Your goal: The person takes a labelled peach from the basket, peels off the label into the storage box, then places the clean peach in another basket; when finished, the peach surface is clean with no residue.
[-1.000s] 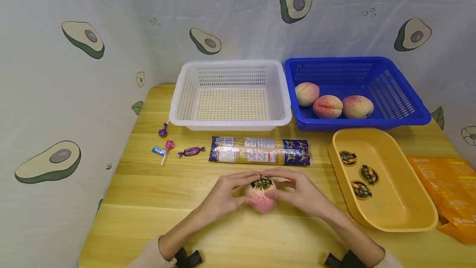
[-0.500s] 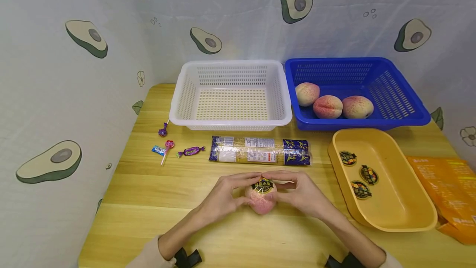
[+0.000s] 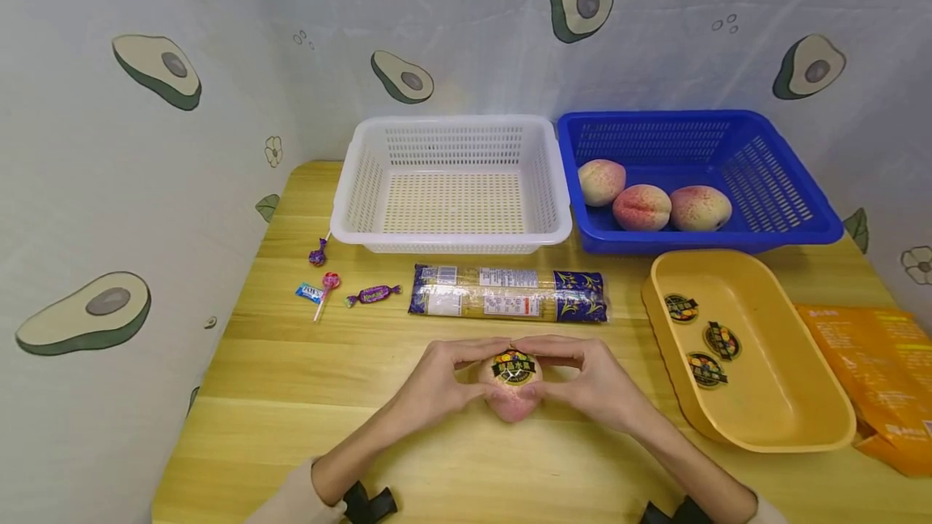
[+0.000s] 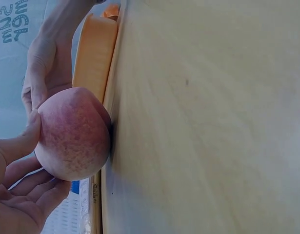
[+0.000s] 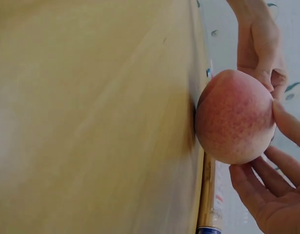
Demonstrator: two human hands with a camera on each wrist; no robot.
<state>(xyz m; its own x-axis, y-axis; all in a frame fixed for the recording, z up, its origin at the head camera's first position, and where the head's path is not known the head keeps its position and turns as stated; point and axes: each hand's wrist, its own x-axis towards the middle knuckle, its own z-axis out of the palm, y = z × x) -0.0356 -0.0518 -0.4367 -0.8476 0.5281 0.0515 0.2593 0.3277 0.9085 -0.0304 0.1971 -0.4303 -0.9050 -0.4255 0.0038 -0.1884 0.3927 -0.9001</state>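
A pink peach rests on the wooden table at the front middle, with a dark round sticker on its top. My left hand grips the peach from the left and my right hand from the right. Their fingertips meet over the far edge of the sticker. In the left wrist view the peach touches the tabletop, with my left thumb and fingers curled round it. The right wrist view shows the peach cupped by my right hand's fingers.
A white basket and a blue basket holding three peaches stand at the back. A yellow tray with three stickers lies at the right, beside an orange bag. A noodle packet and several sweets lie mid-table.
The sticker now lies flatter and more squarely on top of the peach. Both hands have shifted a little, fingertips arching over its far edge. The peach stays in place.
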